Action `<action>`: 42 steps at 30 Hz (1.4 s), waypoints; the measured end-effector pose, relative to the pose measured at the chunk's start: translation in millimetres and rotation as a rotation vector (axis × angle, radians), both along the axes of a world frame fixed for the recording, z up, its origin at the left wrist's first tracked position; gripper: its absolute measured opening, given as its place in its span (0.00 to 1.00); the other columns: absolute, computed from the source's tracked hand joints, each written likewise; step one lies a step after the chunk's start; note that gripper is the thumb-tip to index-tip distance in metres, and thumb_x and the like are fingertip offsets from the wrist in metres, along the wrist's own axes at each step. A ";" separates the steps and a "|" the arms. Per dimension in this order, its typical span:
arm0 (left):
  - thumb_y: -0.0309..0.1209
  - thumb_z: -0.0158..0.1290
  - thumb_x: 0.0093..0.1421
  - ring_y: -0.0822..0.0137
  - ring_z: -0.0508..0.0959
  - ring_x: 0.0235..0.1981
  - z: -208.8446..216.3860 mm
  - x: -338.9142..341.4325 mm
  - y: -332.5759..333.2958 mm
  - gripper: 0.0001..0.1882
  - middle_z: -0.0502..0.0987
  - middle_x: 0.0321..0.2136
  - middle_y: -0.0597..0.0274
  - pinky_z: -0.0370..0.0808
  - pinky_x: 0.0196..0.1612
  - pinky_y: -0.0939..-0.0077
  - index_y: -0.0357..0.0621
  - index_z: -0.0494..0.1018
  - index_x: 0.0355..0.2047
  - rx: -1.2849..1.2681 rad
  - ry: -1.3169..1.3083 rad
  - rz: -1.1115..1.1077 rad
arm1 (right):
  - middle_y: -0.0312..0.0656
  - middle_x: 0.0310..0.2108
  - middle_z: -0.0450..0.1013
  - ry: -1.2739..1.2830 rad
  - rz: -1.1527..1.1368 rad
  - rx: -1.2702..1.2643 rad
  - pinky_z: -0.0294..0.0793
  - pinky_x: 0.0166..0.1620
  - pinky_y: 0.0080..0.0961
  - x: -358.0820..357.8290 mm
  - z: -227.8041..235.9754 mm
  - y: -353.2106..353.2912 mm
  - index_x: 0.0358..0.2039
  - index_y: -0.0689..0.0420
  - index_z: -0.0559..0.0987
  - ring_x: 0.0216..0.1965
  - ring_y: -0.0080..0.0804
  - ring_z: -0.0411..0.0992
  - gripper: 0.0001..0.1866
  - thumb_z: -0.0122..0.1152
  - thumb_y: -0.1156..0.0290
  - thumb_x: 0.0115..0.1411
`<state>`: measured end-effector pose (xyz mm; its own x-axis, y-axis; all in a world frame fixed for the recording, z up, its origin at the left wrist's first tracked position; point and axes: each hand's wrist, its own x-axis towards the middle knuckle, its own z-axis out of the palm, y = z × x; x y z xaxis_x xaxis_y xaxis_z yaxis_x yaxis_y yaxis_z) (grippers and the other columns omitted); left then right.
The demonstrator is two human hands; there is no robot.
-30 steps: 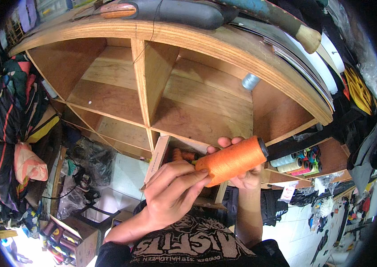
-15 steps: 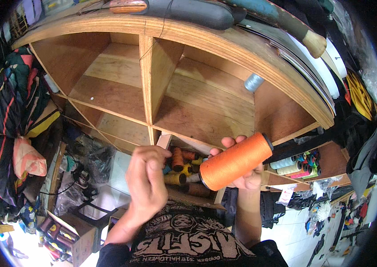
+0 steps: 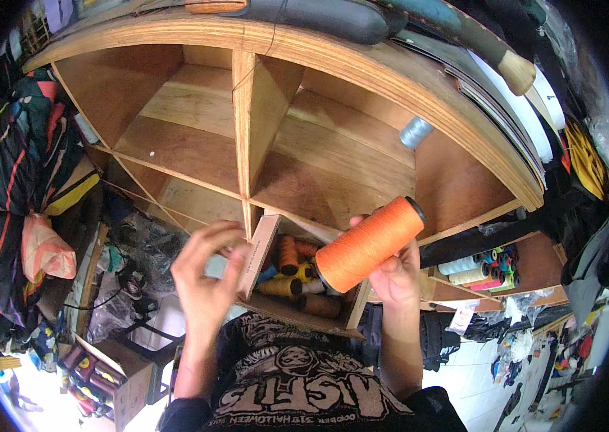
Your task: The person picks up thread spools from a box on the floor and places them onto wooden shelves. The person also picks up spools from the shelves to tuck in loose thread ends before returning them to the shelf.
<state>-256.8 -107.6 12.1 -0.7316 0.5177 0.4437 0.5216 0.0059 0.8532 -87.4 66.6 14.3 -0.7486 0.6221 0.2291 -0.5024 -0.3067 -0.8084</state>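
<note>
My right hand (image 3: 399,277) holds a large cone of orange thread (image 3: 370,245). The cone lies tilted, its black end up to the right, with my fingers behind it and my thumb underneath. My left hand (image 3: 207,277) is raised beside the flap of a cardboard box (image 3: 260,252), its fingers curved and apart, with nothing visible in them. Inside the box, below the orange cone, lie several spools, among them an orange spool (image 3: 288,255), a yellow spool (image 3: 280,287) and a brown spool (image 3: 319,305).
A wooden shelf unit (image 3: 244,122) stands ahead, with a grey-blue spool (image 3: 416,132) in its right compartment. At right, a lower shelf holds several coloured spools (image 3: 473,273). Bundled striped cloth (image 3: 13,180) hangs at left; another box of dark spools (image 3: 128,399) sits low left.
My left hand has moved left, away from the box flap, and its fingers have spread. The orange thread cone in my right hand has shifted slightly up and left.
</note>
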 end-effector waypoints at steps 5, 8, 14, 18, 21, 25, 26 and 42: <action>0.26 0.64 0.46 0.60 0.78 0.38 39.7 28.0 6.1 0.18 0.77 0.38 0.55 0.75 0.40 0.72 0.39 0.77 0.39 0.074 0.184 -0.342 | 0.48 0.49 0.70 -0.049 -0.010 0.031 0.68 0.55 0.44 3.5 -3.3 0.8 0.54 0.61 0.64 0.52 0.43 0.69 0.41 0.75 0.62 0.42; 0.25 0.65 0.42 0.57 0.77 0.37 38.0 35.4 18.0 0.20 0.75 0.37 0.56 0.75 0.39 0.68 0.39 0.77 0.38 0.111 0.271 -0.369 | 0.47 0.48 0.70 -0.071 -0.014 0.045 0.69 0.54 0.45 3.8 -2.9 1.5 0.54 0.60 0.64 0.53 0.43 0.68 0.42 0.75 0.61 0.42; 0.22 0.64 0.42 0.58 0.77 0.35 25.9 40.4 29.2 0.16 0.75 0.34 0.58 0.74 0.38 0.68 0.40 0.77 0.34 0.189 0.310 -0.375 | 0.47 0.49 0.69 -0.063 0.001 0.046 0.68 0.55 0.43 7.8 -3.0 0.6 0.54 0.61 0.64 0.53 0.43 0.68 0.41 0.75 0.64 0.43; 0.21 0.63 0.43 0.59 0.77 0.33 25.7 44.6 30.1 0.12 0.76 0.32 0.59 0.74 0.36 0.69 0.39 0.76 0.31 0.180 0.296 -0.318 | 0.47 0.49 0.68 -0.045 0.016 0.053 0.68 0.55 0.43 9.0 -6.4 1.2 0.54 0.61 0.64 0.54 0.43 0.67 0.40 0.75 0.66 0.43; 0.20 0.61 0.45 0.60 0.77 0.32 26.4 45.6 29.9 0.10 0.76 0.31 0.58 0.74 0.35 0.70 0.39 0.76 0.29 0.161 0.246 -0.283 | 0.46 0.49 0.68 -0.034 0.038 0.050 0.67 0.55 0.44 10.3 -5.1 1.1 0.54 0.60 0.64 0.54 0.43 0.66 0.40 0.75 0.67 0.43; 0.20 0.59 0.48 0.59 0.77 0.32 30.2 39.3 27.8 0.07 0.76 0.31 0.56 0.74 0.35 0.71 0.38 0.75 0.30 0.138 0.242 -0.199 | 0.45 0.50 0.67 -0.033 0.096 0.040 0.67 0.55 0.50 12.6 -2.6 2.8 0.55 0.60 0.63 0.54 0.43 0.66 0.40 0.74 0.66 0.43; 0.20 0.58 0.49 0.58 0.77 0.32 31.7 36.1 26.4 0.07 0.76 0.31 0.56 0.74 0.35 0.71 0.38 0.74 0.30 0.129 0.250 -0.172 | 0.46 0.50 0.67 -0.026 0.128 0.024 0.66 0.55 0.51 13.2 -2.5 4.0 0.55 0.60 0.63 0.54 0.43 0.66 0.40 0.74 0.65 0.44; 0.31 0.45 0.65 0.64 0.73 0.34 27.1 13.4 8.4 0.11 0.70 0.29 0.56 0.71 0.39 0.72 0.33 0.66 0.30 0.192 0.158 -0.007 | 0.54 0.55 0.65 0.036 -0.019 -0.100 0.66 0.56 0.41 10.7 -6.7 4.8 0.56 0.61 0.63 0.54 0.42 0.67 0.30 0.63 0.68 0.55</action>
<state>-243.4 -99.2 39.2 -0.6422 0.4178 0.6427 0.6480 -0.1521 0.7463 -76.7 71.3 7.6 -0.7292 0.6569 0.1918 -0.5366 -0.3749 -0.7560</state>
